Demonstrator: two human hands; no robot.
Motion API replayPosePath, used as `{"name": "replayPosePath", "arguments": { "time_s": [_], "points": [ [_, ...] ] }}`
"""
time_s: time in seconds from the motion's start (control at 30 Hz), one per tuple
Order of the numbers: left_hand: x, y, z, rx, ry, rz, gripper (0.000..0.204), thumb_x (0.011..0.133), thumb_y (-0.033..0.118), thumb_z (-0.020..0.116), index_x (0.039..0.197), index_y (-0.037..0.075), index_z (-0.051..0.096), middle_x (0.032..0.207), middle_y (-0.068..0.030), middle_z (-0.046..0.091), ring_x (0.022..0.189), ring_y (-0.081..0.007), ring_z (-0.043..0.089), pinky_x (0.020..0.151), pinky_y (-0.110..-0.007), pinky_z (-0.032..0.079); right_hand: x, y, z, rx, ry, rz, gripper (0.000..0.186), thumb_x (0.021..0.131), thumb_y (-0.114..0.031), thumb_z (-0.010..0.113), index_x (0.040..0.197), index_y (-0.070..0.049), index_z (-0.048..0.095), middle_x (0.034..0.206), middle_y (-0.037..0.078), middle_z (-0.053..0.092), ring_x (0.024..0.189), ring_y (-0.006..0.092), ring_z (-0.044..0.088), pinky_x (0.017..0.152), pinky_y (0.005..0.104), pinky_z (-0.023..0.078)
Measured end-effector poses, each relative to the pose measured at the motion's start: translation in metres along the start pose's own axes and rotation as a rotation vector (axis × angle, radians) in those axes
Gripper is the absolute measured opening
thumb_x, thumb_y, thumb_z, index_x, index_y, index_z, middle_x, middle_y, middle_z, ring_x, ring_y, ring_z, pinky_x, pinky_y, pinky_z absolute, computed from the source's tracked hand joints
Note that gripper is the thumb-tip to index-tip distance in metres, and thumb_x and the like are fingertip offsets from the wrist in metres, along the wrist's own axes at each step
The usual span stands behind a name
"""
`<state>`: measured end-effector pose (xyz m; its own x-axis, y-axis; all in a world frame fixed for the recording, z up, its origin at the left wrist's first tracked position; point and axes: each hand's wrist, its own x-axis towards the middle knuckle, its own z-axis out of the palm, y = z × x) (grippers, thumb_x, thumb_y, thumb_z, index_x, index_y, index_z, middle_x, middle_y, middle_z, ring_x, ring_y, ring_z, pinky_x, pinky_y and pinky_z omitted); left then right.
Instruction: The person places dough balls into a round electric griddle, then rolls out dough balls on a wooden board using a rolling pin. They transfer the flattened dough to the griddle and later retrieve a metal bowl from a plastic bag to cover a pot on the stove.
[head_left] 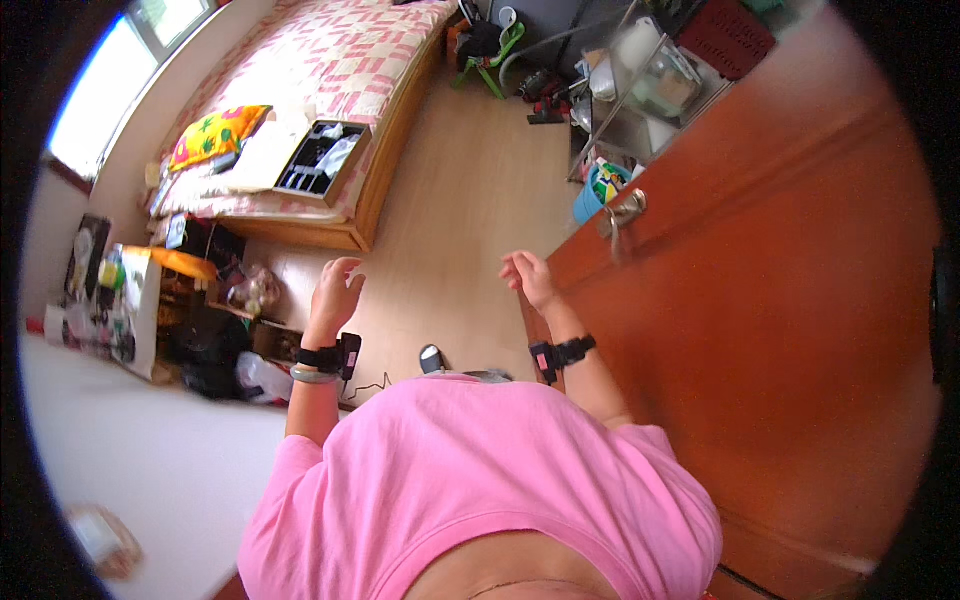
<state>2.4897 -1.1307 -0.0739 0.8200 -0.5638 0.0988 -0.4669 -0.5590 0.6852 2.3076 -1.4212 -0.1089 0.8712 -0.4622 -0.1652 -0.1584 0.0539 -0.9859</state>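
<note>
My left hand (337, 295) is raised over the pale wood floor (450, 190). Its fingers bend loosely, the thumb stands apart, and it holds nothing. Close to the edge of a reddish-brown door (730, 300), my right hand (530, 278) hangs in the air with its fingers a little curled and apart, also without anything in it. The metal door handle (626, 210) lies beyond it, to the right, and the hand does not touch it. Each wrist wears a black strap with a small box, and the left also has a pale bangle (313, 376).
At the far left stands a wooden bed (365, 200) bearing an open compartmented box (322, 160) and a yellow patterned pillow (218, 138). Cluttered shelves (175, 300) and bags line the left wall. Behind the door are a blue bucket (588, 207) and a rack (625, 100).
</note>
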Motion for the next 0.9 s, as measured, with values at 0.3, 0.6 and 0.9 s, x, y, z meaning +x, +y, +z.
{"name": "replayPosePath", "arguments": {
  "time_s": [0.3, 0.6, 0.9],
  "points": [
    [0.199, -0.015, 0.045, -0.113, -0.141, -0.012, 0.026, 0.077, 0.011, 0.057, 0.101, 0.001, 0.057, 0.098, -0.0168, 0.056, 0.089, -0.0279, 0.057, 0.078, -0.033, 0.046, 0.227, -0.043, -0.033, 0.239, 0.093, 0.118, 0.027, 0.091, -0.027, 0.042, 0.099, -0.005, 0.055, 0.075, 0.007, 0.062, 0.053, 0.0088, 0.052, 0.052, 0.0215, 0.045],
    [0.346, -0.072, 0.054, -0.046, -0.168, -0.241, 0.023, 0.079, 0.01, 0.056, 0.1, 0.0, 0.056, 0.095, -0.016, 0.058, 0.083, -0.0262, 0.06, 0.073, -0.032, 0.047, 0.418, -0.028, -0.124, 0.502, 0.32, 0.355, 0.021, 0.087, -0.025, 0.05, 0.096, -0.007, 0.056, 0.079, 0.008, 0.061, 0.054, 0.0102, 0.052, 0.053, 0.0259, 0.047],
    [0.486, -0.068, 0.094, -0.09, -0.263, -0.325, 0.024, 0.08, 0.008, 0.053, 0.102, -0.001, 0.056, 0.098, -0.0166, 0.058, 0.084, -0.0247, 0.06, 0.073, -0.031, 0.047, 0.544, 0.045, -0.233, 1.123, 0.599, 0.493, 0.017, 0.085, -0.022, 0.052, 0.09, -0.006, 0.057, 0.082, 0.008, 0.06, 0.07, 0.0165, 0.054, 0.067, 0.0317, 0.047]
  ]
}}
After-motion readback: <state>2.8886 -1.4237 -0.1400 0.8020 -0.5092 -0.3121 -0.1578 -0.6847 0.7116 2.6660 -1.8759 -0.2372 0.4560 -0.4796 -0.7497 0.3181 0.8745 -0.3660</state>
